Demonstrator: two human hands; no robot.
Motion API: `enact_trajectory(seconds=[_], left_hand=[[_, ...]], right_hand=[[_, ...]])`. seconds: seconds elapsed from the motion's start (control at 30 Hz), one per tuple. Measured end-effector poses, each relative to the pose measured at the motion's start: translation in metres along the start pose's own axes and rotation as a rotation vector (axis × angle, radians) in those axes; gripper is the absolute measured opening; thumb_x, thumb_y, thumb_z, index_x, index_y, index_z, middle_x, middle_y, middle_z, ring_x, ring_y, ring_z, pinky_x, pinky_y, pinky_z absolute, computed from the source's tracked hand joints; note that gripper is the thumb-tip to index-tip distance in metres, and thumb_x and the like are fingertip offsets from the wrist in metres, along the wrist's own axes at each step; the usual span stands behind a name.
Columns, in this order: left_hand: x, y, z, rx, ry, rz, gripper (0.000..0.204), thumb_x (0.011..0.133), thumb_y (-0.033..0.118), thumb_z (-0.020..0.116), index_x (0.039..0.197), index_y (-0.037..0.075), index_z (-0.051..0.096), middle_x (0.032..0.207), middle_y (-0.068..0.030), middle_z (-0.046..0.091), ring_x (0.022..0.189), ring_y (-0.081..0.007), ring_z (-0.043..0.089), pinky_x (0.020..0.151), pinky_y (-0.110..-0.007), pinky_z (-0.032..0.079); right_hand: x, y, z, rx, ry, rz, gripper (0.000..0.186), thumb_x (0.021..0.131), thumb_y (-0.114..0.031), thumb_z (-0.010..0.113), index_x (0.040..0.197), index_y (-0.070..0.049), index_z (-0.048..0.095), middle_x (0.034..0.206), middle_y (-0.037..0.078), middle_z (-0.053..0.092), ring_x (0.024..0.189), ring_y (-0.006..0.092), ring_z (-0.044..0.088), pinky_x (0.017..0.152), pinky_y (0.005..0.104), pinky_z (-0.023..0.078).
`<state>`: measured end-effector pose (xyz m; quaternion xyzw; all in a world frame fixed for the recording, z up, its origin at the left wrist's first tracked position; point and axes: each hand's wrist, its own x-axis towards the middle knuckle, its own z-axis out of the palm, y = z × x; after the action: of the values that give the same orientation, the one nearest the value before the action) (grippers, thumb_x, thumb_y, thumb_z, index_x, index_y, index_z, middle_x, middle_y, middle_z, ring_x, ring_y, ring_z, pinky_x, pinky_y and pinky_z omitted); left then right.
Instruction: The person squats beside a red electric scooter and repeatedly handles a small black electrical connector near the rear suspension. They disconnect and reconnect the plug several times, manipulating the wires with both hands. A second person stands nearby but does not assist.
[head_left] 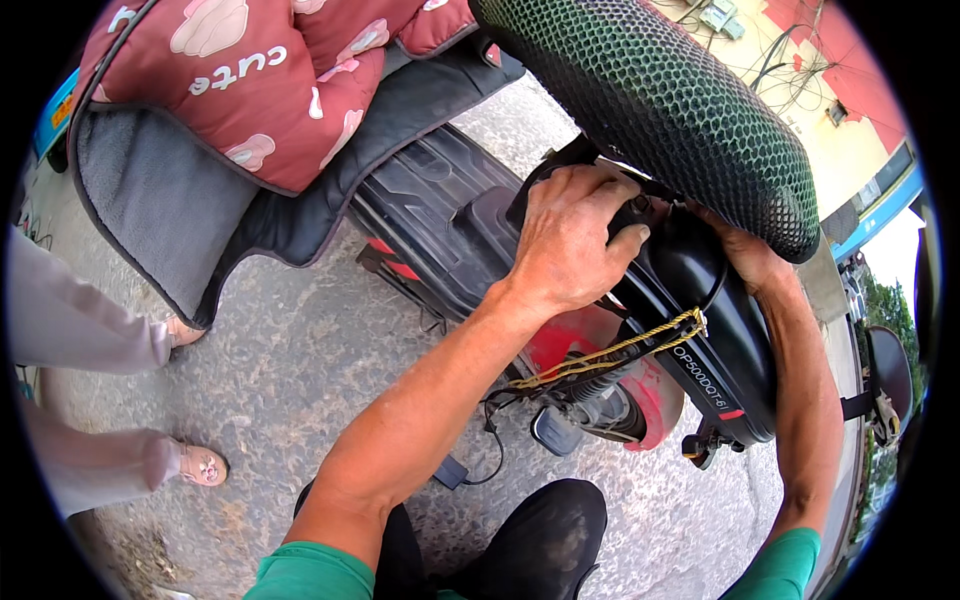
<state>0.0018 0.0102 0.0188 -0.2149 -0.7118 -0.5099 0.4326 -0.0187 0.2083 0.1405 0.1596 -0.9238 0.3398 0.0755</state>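
An electric scooter stands in front of me, its green-and-black mesh-covered seat (670, 100) tipped up. Just under the seat, my left hand (575, 240) has its fingers and thumb closed round a small black part (630, 215) whose kind I cannot make out. My right hand (745, 255) reaches in from the other side, beneath the seat's edge; its fingertips are hidden there. Between my hands and below them lies the glossy black rear body cover (740, 350). A yellow braided cord (620, 347) is stretched from this cover toward the red wheel area.
A red padded windshield blanket (260, 80) hangs over the scooter's front, above the black footboard (430, 210). At left stands another person in light trousers (90, 320). On the ground near my knees lies a small black box (450, 472) with a cable.
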Motion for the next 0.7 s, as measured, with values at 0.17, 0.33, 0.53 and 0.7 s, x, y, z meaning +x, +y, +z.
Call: enact_trajectory(seconds=[0.17,0.33,0.53,0.7], left_hand=[[0.001,-0.001,0.008,0.047,-0.077,-0.034,0.038,0.078,0.024,0.072,0.112,0.009,0.068,0.117,-0.0101,0.06,0.114,-0.0311,0.051,0.098,-0.047,0.035],[0.003,0.003,0.008,0.123,-0.091,-0.056,0.034,0.079,0.025,0.071,0.11,0.01,0.069,0.113,-0.0099,0.061,0.112,-0.0311,0.052,0.095,-0.046,0.035],[0.007,0.004,0.008,0.142,-0.095,-0.079,0.031,0.076,0.024,0.072,0.103,0.009,0.069,0.107,-0.0095,0.061,0.108,-0.0303,0.053,0.09,-0.046,0.035],[0.009,0.005,0.01,0.107,-0.073,-0.111,0.036,0.075,0.023,0.074,0.106,0.008,0.066,0.107,-0.0108,0.062,0.107,-0.0313,0.053,0.089,-0.046,0.035]], right_hand=[[-0.002,-0.006,-0.003,0.009,-0.036,0.016,0.033,0.088,-0.019,0.075,0.118,-0.007,0.068,0.114,0.007,0.068,0.102,0.0183,0.061,0.095,0.0351,0.048],[-0.002,-0.009,-0.003,-0.078,-0.101,-0.022,0.034,0.088,-0.021,0.074,0.119,-0.007,0.068,0.116,0.009,0.069,0.108,0.0214,0.062,0.098,0.0374,0.047],[-0.017,-0.023,0.002,0.055,-0.265,-0.133,0.033,0.089,-0.012,0.071,0.121,-0.005,0.067,0.116,0.01,0.069,0.107,0.0214,0.063,0.098,0.0364,0.048],[-0.014,-0.009,0.003,-0.044,-0.1,-0.168,0.026,0.091,-0.013,0.07,0.115,-0.005,0.068,0.109,0.008,0.07,0.101,0.0194,0.064,0.093,0.0359,0.05]])
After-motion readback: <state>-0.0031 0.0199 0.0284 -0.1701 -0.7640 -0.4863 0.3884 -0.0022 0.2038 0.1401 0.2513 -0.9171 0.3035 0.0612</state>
